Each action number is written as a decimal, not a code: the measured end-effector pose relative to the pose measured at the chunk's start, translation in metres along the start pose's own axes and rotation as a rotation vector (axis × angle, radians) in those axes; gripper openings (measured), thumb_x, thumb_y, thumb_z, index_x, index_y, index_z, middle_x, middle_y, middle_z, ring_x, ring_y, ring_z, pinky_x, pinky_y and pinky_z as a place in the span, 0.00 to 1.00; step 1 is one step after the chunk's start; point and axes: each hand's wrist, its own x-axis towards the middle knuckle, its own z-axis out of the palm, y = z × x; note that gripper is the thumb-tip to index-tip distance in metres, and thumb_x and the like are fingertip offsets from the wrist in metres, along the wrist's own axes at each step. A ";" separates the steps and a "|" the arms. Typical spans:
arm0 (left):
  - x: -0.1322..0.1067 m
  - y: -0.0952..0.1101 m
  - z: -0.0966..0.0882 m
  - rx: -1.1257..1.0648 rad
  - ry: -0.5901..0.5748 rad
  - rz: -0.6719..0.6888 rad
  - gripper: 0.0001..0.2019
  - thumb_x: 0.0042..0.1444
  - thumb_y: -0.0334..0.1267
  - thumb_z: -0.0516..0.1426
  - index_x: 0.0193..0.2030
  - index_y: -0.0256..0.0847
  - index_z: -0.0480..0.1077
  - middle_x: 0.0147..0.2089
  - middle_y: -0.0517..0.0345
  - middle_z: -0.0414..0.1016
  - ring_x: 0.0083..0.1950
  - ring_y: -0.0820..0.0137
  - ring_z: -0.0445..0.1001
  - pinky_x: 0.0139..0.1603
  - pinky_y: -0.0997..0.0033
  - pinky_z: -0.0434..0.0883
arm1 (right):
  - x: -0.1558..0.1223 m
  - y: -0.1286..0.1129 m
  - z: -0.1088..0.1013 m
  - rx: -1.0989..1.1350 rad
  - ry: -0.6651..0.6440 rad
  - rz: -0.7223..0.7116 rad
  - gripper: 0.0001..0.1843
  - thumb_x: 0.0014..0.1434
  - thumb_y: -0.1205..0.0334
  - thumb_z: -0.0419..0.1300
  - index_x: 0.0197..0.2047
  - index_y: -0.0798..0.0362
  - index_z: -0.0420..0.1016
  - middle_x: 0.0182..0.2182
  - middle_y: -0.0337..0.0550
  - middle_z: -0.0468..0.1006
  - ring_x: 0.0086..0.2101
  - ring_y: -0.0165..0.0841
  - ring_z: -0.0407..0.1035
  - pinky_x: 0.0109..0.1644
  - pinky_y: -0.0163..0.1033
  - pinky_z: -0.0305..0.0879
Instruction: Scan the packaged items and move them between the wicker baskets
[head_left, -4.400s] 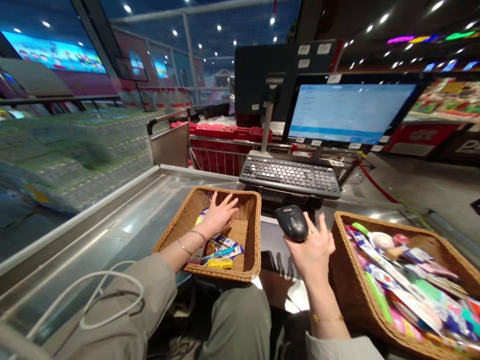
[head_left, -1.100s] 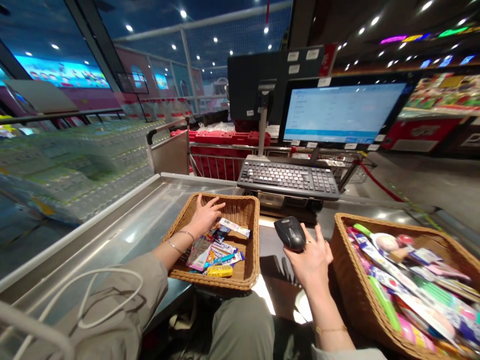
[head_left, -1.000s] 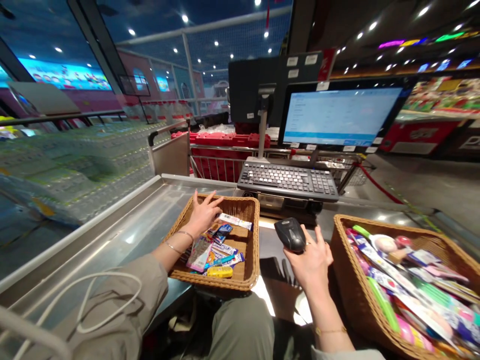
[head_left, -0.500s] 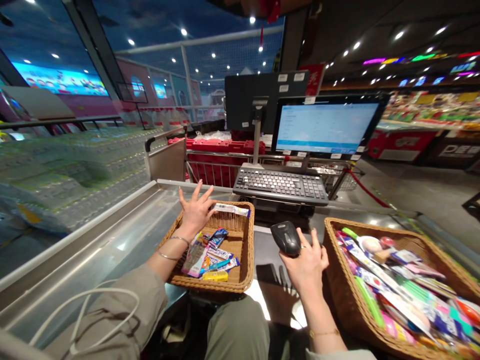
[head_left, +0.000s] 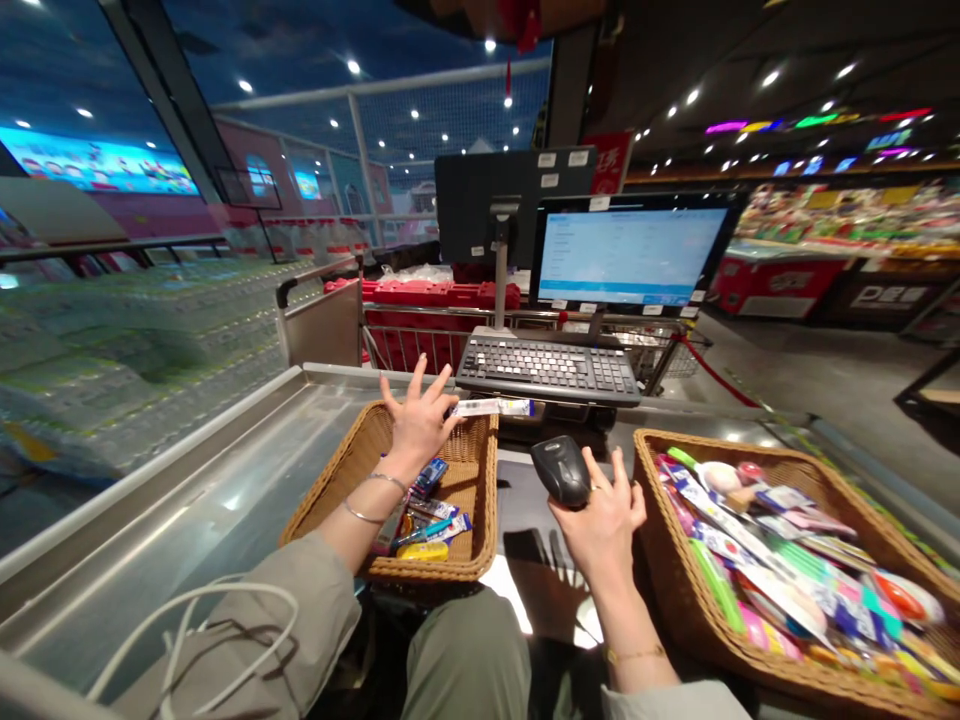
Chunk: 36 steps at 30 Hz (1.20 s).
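My left hand (head_left: 420, 420) pinches one end of a slim white packet with a blue end (head_left: 491, 407). It holds the packet above the far rim of the left wicker basket (head_left: 490, 515), with the other fingers spread. Several small wrapped items (head_left: 435, 525) lie in that basket, partly hidden by my wrist. My right hand (head_left: 604, 520) is wrapped round a black handheld barcode scanner (head_left: 561, 468), its head tilted to the left, between the two baskets. The scanner's handle is mostly hidden.
On the right, another wicker basket (head_left: 667, 570) is full of mixed small goods. A keyboard (head_left: 547, 367) and a lit monitor (head_left: 630, 255) stand beyond the hands. A metal counter (head_left: 225, 480) with a raised edge runs along the left. A white cable (head_left: 195, 590) loops over my left sleeve.
My left hand has moved right and slightly up with the packet, which now sticks out past the basket's far right corner. The right hand still holds the scanner. The view has shifted slightly.
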 end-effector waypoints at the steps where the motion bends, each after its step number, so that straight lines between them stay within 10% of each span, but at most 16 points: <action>1: 0.001 0.005 0.003 -0.009 -0.002 0.005 0.04 0.57 0.39 0.62 0.40 0.48 0.77 0.69 0.58 0.64 0.76 0.46 0.45 0.66 0.25 0.18 | 0.000 0.000 -0.001 0.001 0.002 -0.006 0.19 0.51 0.55 0.60 0.46 0.50 0.78 0.58 0.48 0.75 0.68 0.48 0.47 0.66 0.67 0.40; 17: 0.007 0.078 0.043 -0.048 -0.014 0.014 0.07 0.56 0.41 0.64 0.42 0.51 0.77 0.69 0.59 0.64 0.75 0.46 0.47 0.66 0.22 0.24 | -0.001 0.011 0.001 -0.050 0.067 -0.117 0.20 0.53 0.52 0.62 0.48 0.51 0.77 0.57 0.51 0.75 0.67 0.53 0.49 0.64 0.68 0.43; 36: -0.004 0.079 0.060 -0.032 0.004 0.018 0.06 0.57 0.42 0.63 0.42 0.51 0.77 0.69 0.61 0.64 0.75 0.48 0.48 0.67 0.22 0.28 | -0.002 0.018 0.006 -0.047 0.055 -0.133 0.20 0.51 0.51 0.63 0.47 0.48 0.77 0.57 0.49 0.76 0.67 0.53 0.49 0.64 0.68 0.40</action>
